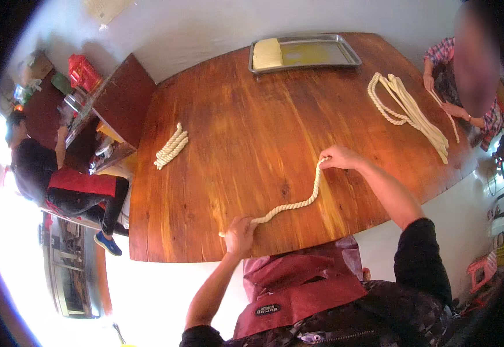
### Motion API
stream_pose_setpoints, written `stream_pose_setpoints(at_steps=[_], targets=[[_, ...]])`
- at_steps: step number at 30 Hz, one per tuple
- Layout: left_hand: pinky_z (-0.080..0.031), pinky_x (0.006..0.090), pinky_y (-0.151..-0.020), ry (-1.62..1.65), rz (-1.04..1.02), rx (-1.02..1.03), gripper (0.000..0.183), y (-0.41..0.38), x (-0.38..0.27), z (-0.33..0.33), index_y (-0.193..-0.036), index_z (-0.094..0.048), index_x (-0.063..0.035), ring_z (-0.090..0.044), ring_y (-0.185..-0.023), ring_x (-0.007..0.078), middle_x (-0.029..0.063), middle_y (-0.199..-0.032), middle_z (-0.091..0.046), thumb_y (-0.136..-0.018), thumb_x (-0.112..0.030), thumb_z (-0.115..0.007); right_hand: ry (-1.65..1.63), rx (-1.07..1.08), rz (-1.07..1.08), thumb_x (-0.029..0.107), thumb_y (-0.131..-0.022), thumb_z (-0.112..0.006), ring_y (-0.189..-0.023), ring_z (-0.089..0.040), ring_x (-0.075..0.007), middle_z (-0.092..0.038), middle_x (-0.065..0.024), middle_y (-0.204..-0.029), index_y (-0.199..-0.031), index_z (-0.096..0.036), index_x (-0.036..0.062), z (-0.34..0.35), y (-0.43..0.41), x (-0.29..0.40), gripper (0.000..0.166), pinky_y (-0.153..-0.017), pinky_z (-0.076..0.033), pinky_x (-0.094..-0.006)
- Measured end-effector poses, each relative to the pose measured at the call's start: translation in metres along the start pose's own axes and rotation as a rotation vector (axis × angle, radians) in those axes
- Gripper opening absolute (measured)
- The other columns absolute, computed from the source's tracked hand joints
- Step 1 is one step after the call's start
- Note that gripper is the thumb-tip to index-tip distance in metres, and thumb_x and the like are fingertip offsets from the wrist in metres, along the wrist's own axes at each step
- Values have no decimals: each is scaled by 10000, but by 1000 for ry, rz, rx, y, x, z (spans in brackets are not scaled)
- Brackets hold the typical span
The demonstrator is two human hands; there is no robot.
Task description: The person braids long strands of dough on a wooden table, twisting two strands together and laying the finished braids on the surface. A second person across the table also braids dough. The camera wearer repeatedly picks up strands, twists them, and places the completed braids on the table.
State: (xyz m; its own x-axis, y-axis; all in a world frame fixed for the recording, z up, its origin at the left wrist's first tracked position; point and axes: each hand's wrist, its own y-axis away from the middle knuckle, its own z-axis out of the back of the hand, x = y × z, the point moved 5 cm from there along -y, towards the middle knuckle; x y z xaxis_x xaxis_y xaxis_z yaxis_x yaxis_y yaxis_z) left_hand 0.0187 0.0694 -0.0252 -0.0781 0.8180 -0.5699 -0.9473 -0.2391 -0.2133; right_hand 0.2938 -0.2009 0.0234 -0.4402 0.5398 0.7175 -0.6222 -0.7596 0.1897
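Observation:
A twisted rope of pale dough (295,205) runs in an S-curve over the wooden table before me. My right hand (340,157) pinches its far right end between thumb and fingers. Near the table's front edge, my left hand (239,234) is closed over the other end, and a short tip of dough sticks out to its left. The part under my left palm is hidden. Further left lies a folded, twisted dough piece (172,146), apart from both hands.
On the wooden table (234,108), a metal tray (321,52) holds a slab of dough (267,54). Several plain dough strips (416,115) lie at right beside a twisted loop (380,102). A co-worker's hands (451,108) hold a thin strip there. Another person (35,160) sits left, near a shelf (124,102).

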Motion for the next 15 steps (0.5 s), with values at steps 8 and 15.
stream_pose_setpoints(at_steps=[8, 15], targets=[[-427, 446, -846, -599, 346, -44, 446, -56, 120, 128, -1167, -580, -47, -571, -959, 261, 113, -1049, -633, -849, -359, -609, 482, -235, -97, 401, -805, -663, -538, -547, -245, -565, -83, -608, -695, -608, 82, 17, 117, -72, 341, -496, -400, -387], [-143, 527, -1101, -152, 308, 59, 632, 1, 104, 114, -1263, -451, 57, -229, -1349, 365, 191, -1403, -362, -860, -418, -558, 679, -160, 201, 406, -845, -560, -1344, -276, -322, -330, -145, -1437, -1334, -408, 40, -88, 154, -6, 630, -1082, -241, -466]])
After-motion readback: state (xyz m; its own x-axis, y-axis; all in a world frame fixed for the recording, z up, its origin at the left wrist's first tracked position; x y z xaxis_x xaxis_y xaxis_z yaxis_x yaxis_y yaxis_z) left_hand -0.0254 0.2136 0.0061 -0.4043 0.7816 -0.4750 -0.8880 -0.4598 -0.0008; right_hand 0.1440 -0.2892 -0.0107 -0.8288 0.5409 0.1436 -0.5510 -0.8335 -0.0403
